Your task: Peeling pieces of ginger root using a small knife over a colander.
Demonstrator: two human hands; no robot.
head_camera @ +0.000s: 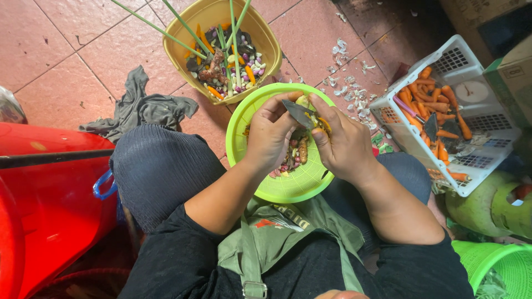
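My left hand [270, 134] grips a small knife [298, 113], its dark blade angled toward the other hand. My right hand [344, 141] holds a small yellow-orange root piece [321, 124] against the blade. Both hands hover over a lime green round strainer basket [260, 105] resting on my lap. Inside it lie peelings and small roots [295, 153], partly hidden by my hands.
A yellow basket [266, 33] of scraps and long green stalks sits ahead on the tiled floor. A white crate [471, 52] of small carrots stands at the right, garlic skins [349, 83] beside it. A red tub [50, 205] is at the left, a grey cloth [141, 105] near it.
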